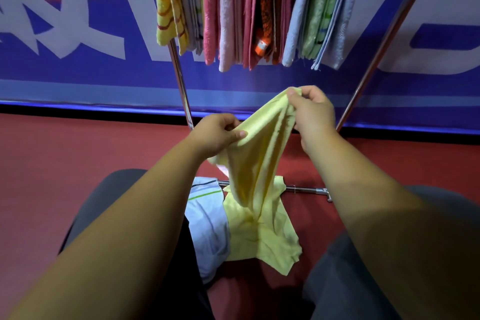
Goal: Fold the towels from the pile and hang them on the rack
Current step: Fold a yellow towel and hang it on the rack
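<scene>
A pale yellow towel (255, 189) hangs bunched between both hands, its lower part draped on the red floor. My left hand (217, 134) grips its edge at the left. Higher and to the right, my right hand (310, 109) pinches a corner of it. A white towel (207, 218) with green and dark stripes lies on the floor beside the yellow one. Ahead stands the metal rack (179, 78), with several folded towels (246, 8) in yellow, pink, red, orange, green and light blue hanging from its top.
A blue banner wall (78, 34) with large white letters runs behind the rack. The rack's low crossbar (306, 189) lies on the red floor (52, 163) just behind the yellow towel. My knees in dark trousers (363, 267) flank the pile.
</scene>
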`<move>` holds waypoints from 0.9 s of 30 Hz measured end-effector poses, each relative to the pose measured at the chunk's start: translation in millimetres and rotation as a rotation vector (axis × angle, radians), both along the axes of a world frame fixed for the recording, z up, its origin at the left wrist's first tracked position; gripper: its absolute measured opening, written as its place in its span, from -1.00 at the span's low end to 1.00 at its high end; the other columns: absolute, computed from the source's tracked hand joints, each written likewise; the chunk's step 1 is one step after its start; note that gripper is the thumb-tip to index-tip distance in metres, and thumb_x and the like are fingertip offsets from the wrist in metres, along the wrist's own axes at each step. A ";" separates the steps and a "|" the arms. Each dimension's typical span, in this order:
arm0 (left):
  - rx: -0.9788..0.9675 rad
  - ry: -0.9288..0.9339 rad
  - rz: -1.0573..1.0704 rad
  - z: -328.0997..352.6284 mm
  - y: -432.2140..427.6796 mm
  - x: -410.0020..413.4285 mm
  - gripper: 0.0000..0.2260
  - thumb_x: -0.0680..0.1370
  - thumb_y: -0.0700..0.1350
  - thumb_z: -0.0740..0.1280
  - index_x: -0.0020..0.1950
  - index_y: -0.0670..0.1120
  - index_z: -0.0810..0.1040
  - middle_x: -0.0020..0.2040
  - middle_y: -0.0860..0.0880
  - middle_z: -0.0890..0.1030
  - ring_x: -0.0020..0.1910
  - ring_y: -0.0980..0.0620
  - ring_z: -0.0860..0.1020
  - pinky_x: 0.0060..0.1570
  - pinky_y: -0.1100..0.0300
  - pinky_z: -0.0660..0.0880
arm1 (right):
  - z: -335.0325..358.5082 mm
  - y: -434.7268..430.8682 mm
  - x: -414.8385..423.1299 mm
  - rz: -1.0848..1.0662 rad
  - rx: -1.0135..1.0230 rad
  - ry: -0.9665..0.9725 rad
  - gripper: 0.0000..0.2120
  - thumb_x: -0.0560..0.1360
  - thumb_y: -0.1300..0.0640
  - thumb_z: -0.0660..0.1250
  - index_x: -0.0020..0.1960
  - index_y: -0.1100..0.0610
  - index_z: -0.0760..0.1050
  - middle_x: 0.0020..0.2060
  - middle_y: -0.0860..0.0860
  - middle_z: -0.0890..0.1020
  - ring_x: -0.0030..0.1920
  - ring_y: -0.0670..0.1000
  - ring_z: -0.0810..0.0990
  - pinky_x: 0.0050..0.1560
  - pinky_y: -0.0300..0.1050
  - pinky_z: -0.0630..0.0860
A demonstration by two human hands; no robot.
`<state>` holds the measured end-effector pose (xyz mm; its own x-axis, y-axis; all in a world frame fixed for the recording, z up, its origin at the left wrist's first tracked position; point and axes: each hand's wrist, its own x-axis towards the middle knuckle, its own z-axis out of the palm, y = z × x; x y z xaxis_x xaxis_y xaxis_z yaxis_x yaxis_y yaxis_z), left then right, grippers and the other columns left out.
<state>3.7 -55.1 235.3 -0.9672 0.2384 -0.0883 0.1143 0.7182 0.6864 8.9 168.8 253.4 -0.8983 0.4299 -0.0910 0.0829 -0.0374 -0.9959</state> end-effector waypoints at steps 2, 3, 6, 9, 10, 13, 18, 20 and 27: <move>-0.191 0.004 -0.065 -4.3 -1.7 -0.3 -0.75 0.61 -0.06 0.45 -0.23 -0.02 0.49 -0.26 0.04 0.53 -0.21 -0.02 0.49 -0.27 0.11 0.34 | 3.9 8.8 0.7 -0.094 -0.066 0.027 -0.87 0.47 -0.05 0.51 -0.21 -0.07 0.62 -0.28 -0.01 0.59 -0.25 0.04 0.56 -0.19 0.00 0.50; -0.273 0.002 -0.073 -7.4 -2.9 -0.7 -0.76 0.60 -0.11 0.42 -0.24 -0.02 0.46 -0.26 0.03 0.52 -0.17 -0.07 0.51 -0.26 0.08 0.34 | 3.4 13.7 0.0 -0.126 -0.103 0.032 -0.85 0.51 -0.03 0.51 -0.20 -0.05 0.62 -0.29 -0.01 0.59 -0.26 0.03 0.55 -0.22 -0.04 0.49; -0.400 -0.014 -0.061 -11.5 -10.2 -0.8 -0.84 0.56 -0.24 0.34 -0.17 -0.01 0.54 -0.22 -0.01 0.55 -0.07 -0.15 0.58 -0.18 0.10 0.40 | 1.8 27.0 -1.7 -0.192 -0.232 0.005 -0.85 0.56 0.03 0.50 -0.16 0.00 0.61 -0.27 0.04 0.58 -0.25 0.06 0.55 -0.28 -0.04 0.56; -0.422 -0.012 -0.052 -9.1 -13.1 -1.7 -0.76 0.55 -0.28 0.33 0.05 0.02 0.69 -0.10 -0.07 0.63 -0.01 -0.17 0.59 -0.09 0.14 0.42 | 4.9 34.8 0.5 -0.212 -0.342 -0.005 -0.94 0.50 0.09 0.54 -0.09 0.04 0.67 -0.18 0.08 0.66 -0.14 0.10 0.63 0.06 0.22 0.70; -0.427 -0.003 -0.044 -8.8 -12.8 -1.9 -0.73 0.53 -0.31 0.32 0.05 0.00 0.69 -0.06 -0.10 0.65 0.00 -0.17 0.60 -0.07 0.13 0.44 | 5.2 36.2 0.9 -0.206 -0.348 -0.004 -0.94 0.49 0.11 0.54 -0.07 0.06 0.68 -0.18 0.08 0.67 -0.13 0.11 0.65 0.09 0.18 0.69; -0.430 -0.002 0.016 -10.3 -12.4 -0.4 -0.68 0.50 -0.38 0.26 0.07 -0.07 0.70 0.00 -0.13 0.66 0.01 -0.18 0.58 0.00 0.13 0.49 | 11.5 31.6 4.6 -0.115 -0.342 -0.012 -0.95 0.53 0.16 0.53 -0.03 0.11 0.69 -0.21 0.09 0.68 -0.18 0.09 0.67 -0.06 0.05 0.65; -0.195 0.159 0.050 -6.3 -6.1 -5.3 -0.65 0.43 -0.39 0.43 -0.32 0.06 0.54 -0.25 0.05 0.54 -0.17 -0.03 0.55 -0.17 0.20 0.36 | 31.6 16.3 23.2 0.507 -0.404 -0.200 -0.86 0.69 0.13 0.36 -0.04 0.09 0.55 -0.43 -0.04 0.54 -0.46 -0.07 0.57 -0.31 -0.17 0.63; 0.023 0.197 0.003 0.6 -0.5 -2.6 -0.62 0.44 -0.36 0.47 -0.36 0.11 0.57 -0.16 0.03 0.56 -0.18 0.05 0.55 -0.14 0.17 0.45 | 27.5 8.6 29.6 0.704 -0.285 -0.232 -0.83 0.72 0.11 0.31 -0.04 0.11 0.53 -0.46 -0.05 0.50 -0.50 -0.10 0.52 -0.41 -0.22 0.56; 0.578 -0.029 -0.060 8.7 12.1 13.2 -0.72 0.48 -0.53 0.32 -0.22 -0.18 0.63 -0.27 -0.19 0.59 -0.29 -0.06 0.53 -0.22 0.11 0.56 | 0.8 -2.0 22.4 0.703 -0.207 -0.255 -0.86 0.71 0.07 0.33 0.00 0.03 0.61 -0.15 0.02 0.73 -0.15 -0.01 0.72 0.02 0.03 0.69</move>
